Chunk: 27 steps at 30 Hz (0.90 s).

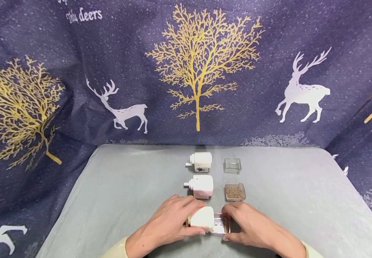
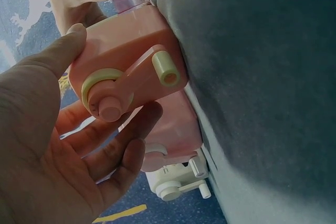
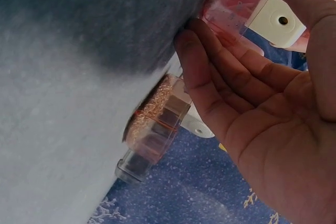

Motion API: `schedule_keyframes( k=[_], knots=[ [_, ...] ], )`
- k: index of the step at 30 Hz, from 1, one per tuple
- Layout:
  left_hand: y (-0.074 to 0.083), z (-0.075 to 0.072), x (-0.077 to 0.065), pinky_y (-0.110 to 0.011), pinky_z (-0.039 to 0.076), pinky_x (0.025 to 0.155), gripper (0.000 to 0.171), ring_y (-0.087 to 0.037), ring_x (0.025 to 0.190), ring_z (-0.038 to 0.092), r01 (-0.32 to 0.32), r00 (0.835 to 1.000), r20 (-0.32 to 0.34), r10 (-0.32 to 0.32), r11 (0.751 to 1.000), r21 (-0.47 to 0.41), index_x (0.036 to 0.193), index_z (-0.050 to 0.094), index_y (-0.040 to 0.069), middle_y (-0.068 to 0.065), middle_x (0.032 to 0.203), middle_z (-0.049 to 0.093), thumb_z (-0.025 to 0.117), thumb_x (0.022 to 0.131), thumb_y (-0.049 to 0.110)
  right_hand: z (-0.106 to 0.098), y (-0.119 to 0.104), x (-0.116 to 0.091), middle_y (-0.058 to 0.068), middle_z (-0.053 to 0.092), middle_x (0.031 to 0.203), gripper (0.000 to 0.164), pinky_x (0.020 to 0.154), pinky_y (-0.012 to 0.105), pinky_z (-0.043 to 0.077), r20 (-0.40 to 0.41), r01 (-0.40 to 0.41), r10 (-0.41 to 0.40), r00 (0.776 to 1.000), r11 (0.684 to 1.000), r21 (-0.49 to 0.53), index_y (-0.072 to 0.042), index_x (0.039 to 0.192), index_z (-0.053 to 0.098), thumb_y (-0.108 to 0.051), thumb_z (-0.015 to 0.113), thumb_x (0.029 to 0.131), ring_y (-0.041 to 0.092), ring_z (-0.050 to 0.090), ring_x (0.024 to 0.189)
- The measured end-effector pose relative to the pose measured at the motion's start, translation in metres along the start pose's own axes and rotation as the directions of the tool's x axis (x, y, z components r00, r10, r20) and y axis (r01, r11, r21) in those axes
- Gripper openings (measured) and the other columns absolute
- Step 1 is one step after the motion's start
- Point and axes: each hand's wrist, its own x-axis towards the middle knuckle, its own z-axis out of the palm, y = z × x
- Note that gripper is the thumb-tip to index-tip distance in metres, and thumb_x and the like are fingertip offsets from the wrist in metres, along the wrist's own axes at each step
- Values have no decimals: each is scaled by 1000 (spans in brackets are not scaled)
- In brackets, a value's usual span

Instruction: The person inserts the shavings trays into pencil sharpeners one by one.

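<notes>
My left hand (image 1: 173,222) grips a crank pencil sharpener (image 2: 131,45), pink with a cream front in the wrist views, thumb on one side and fingers on the other. Its crank handle (image 2: 168,72) faces the left wrist. At the sharpener's other end, my right hand (image 1: 253,225) pinches a clear pink shavings drawer (image 3: 233,3) between thumb and fingers. Some shavings show inside it. The drawer sticks out from the sharpener; whether its inner end is still inside cannot be told.
Beyond the hands stand a pink-and-white sharpener (image 1: 202,186) and a white sharpener (image 1: 202,161), cranks to the left. To their right lie a clear drawer full of shavings (image 1: 235,192) and another clear drawer (image 1: 232,165). A patterned cloth (image 1: 237,107) hangs behind the grey table (image 1: 124,179).
</notes>
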Motion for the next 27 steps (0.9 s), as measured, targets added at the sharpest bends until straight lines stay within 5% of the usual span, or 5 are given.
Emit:
schedule_keyframes(
  k=[27],
  knots=[
    [0,1,-1,-29,45,83,62,1,91,51,-4,1000,-9,4,1000,1,129,57,26,17,109,55,63,82,65,0,-4,9,-13,56,87,43,60,18,48,-8,33,-33,999,999,-33,-16,96,63,-46,81,72,0,49,72]
  ],
)
